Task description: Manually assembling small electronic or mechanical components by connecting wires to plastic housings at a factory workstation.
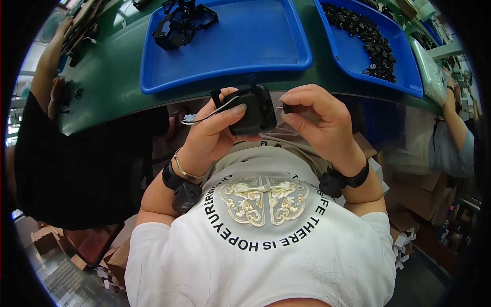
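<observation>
My left hand (214,125) is closed round a black plastic housing (254,113), its thumb pressed on the near face. From the housing's left side trail thin white and black wires (210,115) ending in a small white connector. Just right of the housing, my right hand (323,115) pinches a small black knob-like part (287,108) between thumb and fingertip. A thin pin seems to stick out of that part toward the housing, with a slight gap between them. Both hands are held above my lap, in front of the table edge.
A blue tray (230,67) with black frame-shaped parts (185,24) lies ahead on the green table (105,84). Another blue tray (353,64) at the right holds several small black knobs (371,38). Co-workers' arms (45,77) reach in from both sides. Cardboard boxes (422,194) stand at the right.
</observation>
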`<state>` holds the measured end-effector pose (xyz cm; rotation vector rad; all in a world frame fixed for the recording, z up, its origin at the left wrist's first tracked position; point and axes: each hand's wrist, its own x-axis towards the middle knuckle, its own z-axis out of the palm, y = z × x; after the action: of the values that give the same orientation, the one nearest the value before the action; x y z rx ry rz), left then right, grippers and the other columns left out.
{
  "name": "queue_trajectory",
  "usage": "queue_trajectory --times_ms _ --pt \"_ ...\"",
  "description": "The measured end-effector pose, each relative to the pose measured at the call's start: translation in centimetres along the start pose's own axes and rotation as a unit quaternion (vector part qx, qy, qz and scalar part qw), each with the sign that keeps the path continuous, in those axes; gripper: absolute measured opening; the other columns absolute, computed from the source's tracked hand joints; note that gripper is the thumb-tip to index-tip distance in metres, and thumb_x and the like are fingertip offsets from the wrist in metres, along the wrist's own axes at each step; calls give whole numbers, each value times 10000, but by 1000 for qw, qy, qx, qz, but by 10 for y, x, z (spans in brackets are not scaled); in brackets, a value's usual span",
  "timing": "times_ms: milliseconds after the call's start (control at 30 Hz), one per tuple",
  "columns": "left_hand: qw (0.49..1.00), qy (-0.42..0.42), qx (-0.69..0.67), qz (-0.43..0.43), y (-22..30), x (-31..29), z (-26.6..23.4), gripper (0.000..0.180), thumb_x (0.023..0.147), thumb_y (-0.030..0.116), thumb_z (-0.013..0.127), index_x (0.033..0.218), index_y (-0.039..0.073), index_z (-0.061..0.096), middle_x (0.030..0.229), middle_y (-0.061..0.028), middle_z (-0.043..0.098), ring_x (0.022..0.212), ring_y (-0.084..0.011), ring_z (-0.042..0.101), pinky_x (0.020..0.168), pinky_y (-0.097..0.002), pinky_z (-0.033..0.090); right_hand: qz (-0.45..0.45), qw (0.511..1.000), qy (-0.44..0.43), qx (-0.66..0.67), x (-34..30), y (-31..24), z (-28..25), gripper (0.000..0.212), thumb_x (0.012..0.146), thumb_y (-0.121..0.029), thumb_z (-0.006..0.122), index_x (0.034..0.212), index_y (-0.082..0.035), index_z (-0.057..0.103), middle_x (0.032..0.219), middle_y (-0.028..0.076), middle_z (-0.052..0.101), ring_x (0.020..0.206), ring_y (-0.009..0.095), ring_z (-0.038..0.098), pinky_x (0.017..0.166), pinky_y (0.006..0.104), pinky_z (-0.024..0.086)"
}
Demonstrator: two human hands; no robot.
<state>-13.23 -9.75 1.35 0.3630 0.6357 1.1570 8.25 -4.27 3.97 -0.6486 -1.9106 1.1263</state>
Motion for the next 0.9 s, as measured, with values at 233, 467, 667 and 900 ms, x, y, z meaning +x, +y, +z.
queue_trajectory --times_ms 233,467,667,900 --pt "1000 -5 0 -15 -1 0 -1 317 887 27 508 1189 93 438 1133 -143 561 986 -301 618 702 -438 593 -38 996 -10 -78 1 6 5 238 742 60 678 966 -1 625 963 109 601 819 160 608 690 234 509" --pt "1000 -21 12 -15 -3 -1 -3 330 883 23 522 1195 82 434 1126 -136 562 976 -276 621 702 -417 592 -68 994 1 -91 1 8 9 234 721 45 703 940 -5 636 894 103 616 773 173 614 645 242 509" --pt "997 -5 73 25 -5 -3 6 352 883 28 540 1211 68 418 1123 -112 550 978 -230 605 731 -371 574 -131 976 19 -172 1 10 14 190 720 9 718 895 2 644 850 105 618 696 194 616 590 250 501" --pt "987 -33 120 99 -11 -1 7 411 876 4 560 1236 60 368 1126 -82 535 1032 -159 549 840 -300 510 -127 963 20 -238 2 13 11 141 808 -121 673 804 3 606 742 76 581 604 166 551 516 240 437"
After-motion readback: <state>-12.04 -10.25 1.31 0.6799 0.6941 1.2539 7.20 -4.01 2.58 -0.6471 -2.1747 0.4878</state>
